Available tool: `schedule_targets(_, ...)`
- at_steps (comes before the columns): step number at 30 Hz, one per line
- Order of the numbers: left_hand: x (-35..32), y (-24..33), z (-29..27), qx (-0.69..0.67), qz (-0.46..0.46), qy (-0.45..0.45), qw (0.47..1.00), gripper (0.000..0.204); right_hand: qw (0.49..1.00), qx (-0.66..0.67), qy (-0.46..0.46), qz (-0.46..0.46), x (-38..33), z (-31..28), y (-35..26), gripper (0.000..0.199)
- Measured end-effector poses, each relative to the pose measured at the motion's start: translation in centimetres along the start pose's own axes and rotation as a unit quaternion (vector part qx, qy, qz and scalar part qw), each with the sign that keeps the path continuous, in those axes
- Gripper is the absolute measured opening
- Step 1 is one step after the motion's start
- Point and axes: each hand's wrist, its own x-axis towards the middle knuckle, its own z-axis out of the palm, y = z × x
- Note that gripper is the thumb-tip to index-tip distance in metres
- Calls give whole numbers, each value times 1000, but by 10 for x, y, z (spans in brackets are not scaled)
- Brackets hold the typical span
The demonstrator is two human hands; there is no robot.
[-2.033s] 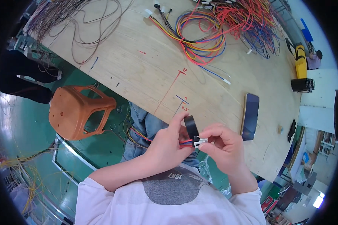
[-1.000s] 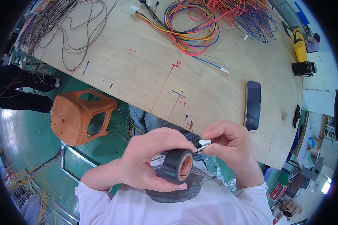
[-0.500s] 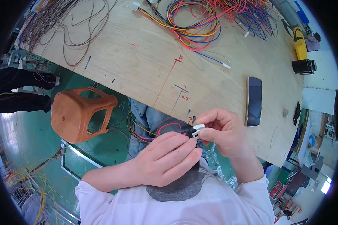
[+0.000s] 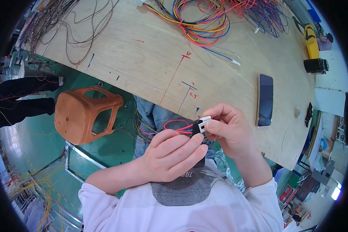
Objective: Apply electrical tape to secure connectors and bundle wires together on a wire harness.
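Just off the table's front edge, my right hand (image 4: 231, 129) pinches a small white plastic connector piece (image 4: 205, 121) between thumb and fingers. The white piece sits against a black connector (image 4: 196, 128); whether the two are locked together cannot be made out. My left hand (image 4: 173, 154) is closed round the black connector from the near side, its fingers hiding much of it. Red wires (image 4: 176, 123) run out of the connector's left side, and yellow and blue ones hang lower, over my jeans.
On the wooden table (image 4: 143, 65) lie a phone (image 4: 265, 100), a coiled wire harness (image 4: 201, 29) and heaps of loose wires (image 4: 48, 27). An orange plastic stool (image 4: 75, 118) stands at the left. Beyond it are another person's dark-trousered legs (image 4: 27, 92).
Both hands have risen slightly, and the connector has turned a little, so more of its black body and red wires shows. The table has shifted slightly in view.
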Motion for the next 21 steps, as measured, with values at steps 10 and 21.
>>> schedule_targets(10,-4,7,7,33,-35,13,999,30,1000,18,13,-10,-2,7,4,14)
schedule_targets(21,12,-3,-3,-199,-339,-35,919,36,996,-77,-26,-46,-9,7,1,20)
